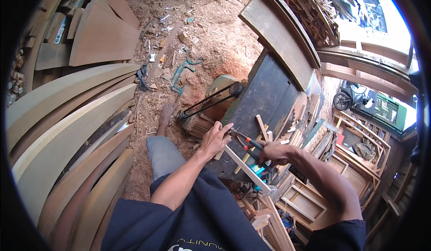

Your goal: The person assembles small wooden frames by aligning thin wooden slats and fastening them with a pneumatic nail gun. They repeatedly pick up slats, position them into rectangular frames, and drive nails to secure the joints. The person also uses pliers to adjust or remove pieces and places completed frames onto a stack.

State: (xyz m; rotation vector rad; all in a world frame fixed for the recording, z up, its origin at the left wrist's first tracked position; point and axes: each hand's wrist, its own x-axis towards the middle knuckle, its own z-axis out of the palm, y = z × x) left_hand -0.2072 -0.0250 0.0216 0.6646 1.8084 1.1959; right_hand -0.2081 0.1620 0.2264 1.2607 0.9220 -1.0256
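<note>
My right hand [274,154] grips the black and orange handles of a pair of pliers [248,140]. The jaws point left and meet the fingertips of my left hand [215,139]. Those fingers are closed together at the jaws, and whatever small thing lies between them is hidden. Just below the jaws begins a long pale wooden strip [246,167], which slants down to the right. Both hands are over the near end of a dark workbench top [265,87].
Black belts on a pulley [235,88] stand left of the bench. A green clamp-like frame [179,73] lies on the shavings-covered floor. Curved planks [76,112] lean at the left. Loose sticks [262,127] lie on the bench; wooden frames [305,201] stand at the right.
</note>
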